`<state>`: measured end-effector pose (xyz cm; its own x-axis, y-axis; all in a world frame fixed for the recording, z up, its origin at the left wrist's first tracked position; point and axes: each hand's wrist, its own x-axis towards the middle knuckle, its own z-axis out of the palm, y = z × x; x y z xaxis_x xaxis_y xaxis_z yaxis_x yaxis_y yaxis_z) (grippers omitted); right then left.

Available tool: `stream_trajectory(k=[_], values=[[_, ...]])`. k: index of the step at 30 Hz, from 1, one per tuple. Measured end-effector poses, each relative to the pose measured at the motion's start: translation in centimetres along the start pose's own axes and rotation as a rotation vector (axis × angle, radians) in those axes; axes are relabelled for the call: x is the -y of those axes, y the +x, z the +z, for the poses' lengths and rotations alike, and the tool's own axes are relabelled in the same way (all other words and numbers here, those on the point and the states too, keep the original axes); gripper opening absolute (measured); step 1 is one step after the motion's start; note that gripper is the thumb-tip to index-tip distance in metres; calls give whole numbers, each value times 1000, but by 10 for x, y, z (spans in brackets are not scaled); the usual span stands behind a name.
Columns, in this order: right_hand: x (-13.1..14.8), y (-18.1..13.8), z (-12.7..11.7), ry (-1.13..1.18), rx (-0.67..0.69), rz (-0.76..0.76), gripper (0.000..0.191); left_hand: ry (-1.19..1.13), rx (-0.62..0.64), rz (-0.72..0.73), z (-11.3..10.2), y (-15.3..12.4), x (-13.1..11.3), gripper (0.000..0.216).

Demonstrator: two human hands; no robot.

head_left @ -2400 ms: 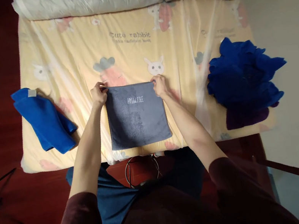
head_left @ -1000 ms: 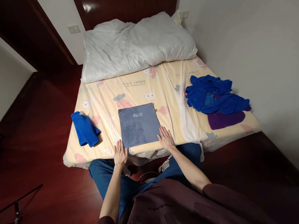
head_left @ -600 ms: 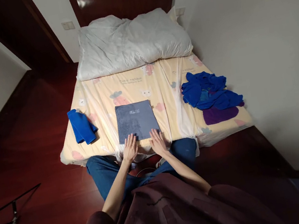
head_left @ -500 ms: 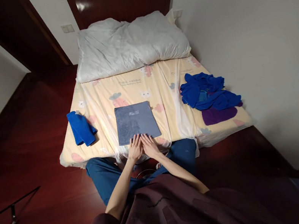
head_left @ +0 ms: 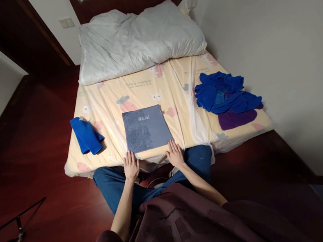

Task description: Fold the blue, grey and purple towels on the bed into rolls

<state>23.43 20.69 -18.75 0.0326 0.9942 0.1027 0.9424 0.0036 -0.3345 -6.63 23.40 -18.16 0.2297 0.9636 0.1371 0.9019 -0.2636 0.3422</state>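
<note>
Grey folded towel (head_left: pixel 146 128) lies flat on the yellow bed sheet (head_left: pixel 171 90), near its front edge. Left hand (head_left: pixel 131 166) rests palm down, fingers extended and close together, at the towel's near left corner. Right hand (head_left: pixel 175 155) lies likewise at the near right corner, holding nothing.
</note>
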Motion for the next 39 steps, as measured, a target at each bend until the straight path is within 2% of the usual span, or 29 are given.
stream_trajectory(k=[5, 8, 13, 17, 25, 30, 35, 39], values=[[-20, 7, -12, 84, -116, 46, 51, -23, -63, -63, -12, 8, 15, 56], [-28, 20, -20, 93, -147, 17, 50, -8, -63, -9, -22, 27, 19, 50], [-32, 44, -24, 56, -45, -101, 54, -5, 66, 141, -21, 60, 18, 54], [-30, 58, -20, 9, 31, -170, 61, -2, 131, 163, -12, 72, 16, 59], [-26, 77, -20, -16, 64, -76, 59, -10, 117, 108, -11, 79, 23, 55], [-35, 69, -30, 39, 26, -37, 55, -28, 112, 139, -14, 74, 34, 50], [-48, 48, -27, 225, -32, -49, 52, -151, 109, 152, -13, 61, 46, 54], [-58, 48, -16, 445, -120, 35, 57, -301, 9, -9, -13, 63, 51, 55]])
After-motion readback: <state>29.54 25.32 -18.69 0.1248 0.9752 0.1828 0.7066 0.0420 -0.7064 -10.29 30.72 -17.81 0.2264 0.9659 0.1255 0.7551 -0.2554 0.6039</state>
